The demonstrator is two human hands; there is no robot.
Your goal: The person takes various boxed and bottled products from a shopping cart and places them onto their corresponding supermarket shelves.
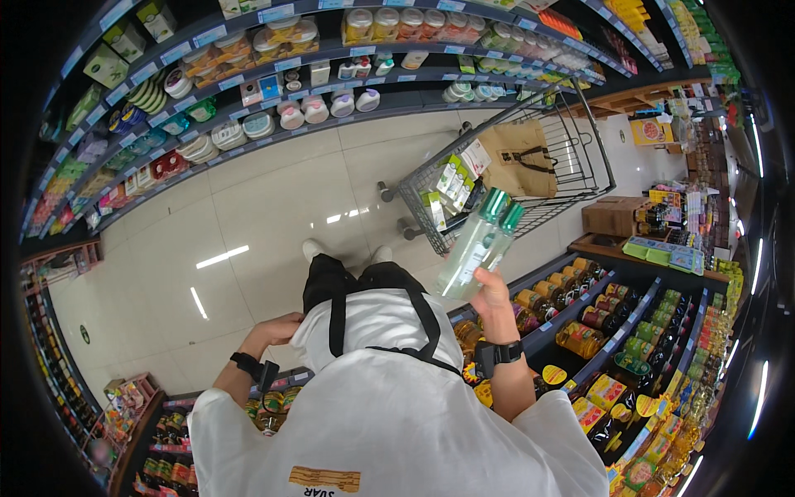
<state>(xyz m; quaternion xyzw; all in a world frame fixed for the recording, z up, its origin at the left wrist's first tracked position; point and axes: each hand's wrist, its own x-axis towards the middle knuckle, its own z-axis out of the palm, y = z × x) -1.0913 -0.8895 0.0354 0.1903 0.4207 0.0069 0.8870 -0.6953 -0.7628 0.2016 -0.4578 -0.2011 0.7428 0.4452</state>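
Note:
My right hand (490,293) is closed around two clear plastic bottles (475,255) with green caps, held side by side and tilted; they contain pale liquid. Beyond them stands a wire shopping cart (528,214). In the cart lie a brown paper bag (522,155) with dark handles, green-and-white boxes (456,183) and a white box (476,158). My left hand (282,328) rests at my side against the hem of the white shirt (372,310); its fingers are partly hidden there, so whether it grips the cloth does not show.
Ahead runs a long shelf (267,133) of jars, tubs and boxes. Bottles of cooking oil (581,338) fill the shelving on the right and behind me. A cardboard box (612,214) sits at the right shelf end. Tiled floor (279,205) lies between the shelves.

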